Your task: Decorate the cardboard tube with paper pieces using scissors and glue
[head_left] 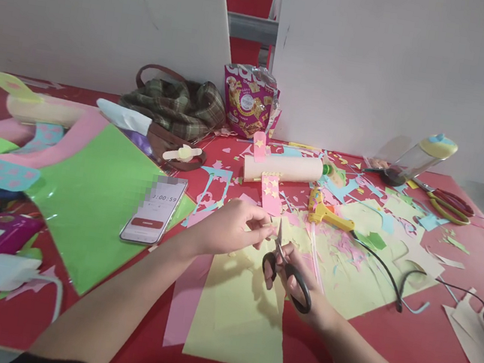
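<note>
My right hand (300,281) has its fingers through the black handles of a pair of scissors (280,236). The blades point up and away from me. Just left of the blades, my left hand (239,226) is closed in a pinch; anything between its fingertips is too small to make out. Below both hands lies a pale yellow sheet of paper (237,332), partly over a pink sheet (181,312). Beyond them rests a cream paper tube (289,169) with pink star-dotted strips (271,193) attached.
A yellow glue gun (330,215) lies right of the hands among paper scraps. To the left are a phone (153,211) and a green sheet (83,206). A snack bag (249,101) and plaid bag (180,105) stand behind. Red-handled scissors (452,201) lie far right.
</note>
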`<state>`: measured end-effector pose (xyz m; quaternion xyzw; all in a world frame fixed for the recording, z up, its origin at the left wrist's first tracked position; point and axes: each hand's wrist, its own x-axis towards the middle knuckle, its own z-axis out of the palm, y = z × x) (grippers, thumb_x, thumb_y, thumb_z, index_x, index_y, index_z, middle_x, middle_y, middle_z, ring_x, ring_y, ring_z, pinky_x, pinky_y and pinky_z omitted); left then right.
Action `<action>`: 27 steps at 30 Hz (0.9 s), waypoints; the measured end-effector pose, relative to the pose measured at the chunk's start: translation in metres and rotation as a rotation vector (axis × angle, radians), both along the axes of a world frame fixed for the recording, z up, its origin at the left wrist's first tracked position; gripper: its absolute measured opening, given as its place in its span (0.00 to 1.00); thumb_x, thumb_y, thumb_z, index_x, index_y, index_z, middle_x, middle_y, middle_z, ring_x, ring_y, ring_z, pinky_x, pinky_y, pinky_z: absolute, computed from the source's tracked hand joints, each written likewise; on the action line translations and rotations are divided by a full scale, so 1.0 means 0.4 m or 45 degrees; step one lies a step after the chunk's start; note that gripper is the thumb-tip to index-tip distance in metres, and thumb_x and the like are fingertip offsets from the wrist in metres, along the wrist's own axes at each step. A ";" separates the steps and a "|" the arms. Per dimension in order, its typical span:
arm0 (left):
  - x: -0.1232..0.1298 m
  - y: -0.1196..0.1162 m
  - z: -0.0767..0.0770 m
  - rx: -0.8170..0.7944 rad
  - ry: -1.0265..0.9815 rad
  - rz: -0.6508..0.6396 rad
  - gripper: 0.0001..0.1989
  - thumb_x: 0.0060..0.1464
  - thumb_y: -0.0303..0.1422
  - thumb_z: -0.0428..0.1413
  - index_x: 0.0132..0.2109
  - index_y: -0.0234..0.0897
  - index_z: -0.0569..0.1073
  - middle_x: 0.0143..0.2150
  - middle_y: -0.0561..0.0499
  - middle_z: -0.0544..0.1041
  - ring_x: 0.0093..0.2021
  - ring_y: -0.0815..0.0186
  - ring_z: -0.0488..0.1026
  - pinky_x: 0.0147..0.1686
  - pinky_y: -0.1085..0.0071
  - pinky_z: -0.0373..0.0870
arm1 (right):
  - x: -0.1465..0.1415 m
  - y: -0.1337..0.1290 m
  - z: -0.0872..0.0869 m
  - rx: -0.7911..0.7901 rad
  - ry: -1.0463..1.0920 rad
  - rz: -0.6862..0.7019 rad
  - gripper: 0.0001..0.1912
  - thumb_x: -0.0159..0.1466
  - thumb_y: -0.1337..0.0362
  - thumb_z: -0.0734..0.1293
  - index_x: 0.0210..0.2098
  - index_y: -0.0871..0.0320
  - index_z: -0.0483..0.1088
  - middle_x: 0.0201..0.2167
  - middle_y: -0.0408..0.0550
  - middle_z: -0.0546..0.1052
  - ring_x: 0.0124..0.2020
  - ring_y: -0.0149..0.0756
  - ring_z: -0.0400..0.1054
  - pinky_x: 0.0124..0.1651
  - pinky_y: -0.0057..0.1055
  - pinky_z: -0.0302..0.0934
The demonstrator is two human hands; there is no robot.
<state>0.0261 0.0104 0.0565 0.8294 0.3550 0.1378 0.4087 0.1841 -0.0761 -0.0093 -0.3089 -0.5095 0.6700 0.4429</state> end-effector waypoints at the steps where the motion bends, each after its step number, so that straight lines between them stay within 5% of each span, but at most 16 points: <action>1: -0.001 0.001 0.001 -0.001 0.004 -0.005 0.13 0.51 0.34 0.45 0.24 0.35 0.68 0.22 0.54 0.71 0.23 0.72 0.66 0.26 0.77 0.59 | -0.001 0.001 0.001 -0.002 -0.004 0.000 0.16 0.56 0.48 0.58 0.32 0.53 0.51 0.27 0.44 0.61 0.28 0.34 0.57 0.32 0.32 0.50; 27: -0.012 0.013 -0.001 -0.158 0.033 -0.015 0.14 0.49 0.36 0.47 0.21 0.34 0.67 0.20 0.54 0.71 0.23 0.73 0.63 0.24 0.78 0.56 | 0.002 0.002 -0.008 -0.036 -0.010 0.006 0.17 0.54 0.50 0.61 0.32 0.53 0.51 0.25 0.41 0.61 0.25 0.30 0.54 0.28 0.29 0.49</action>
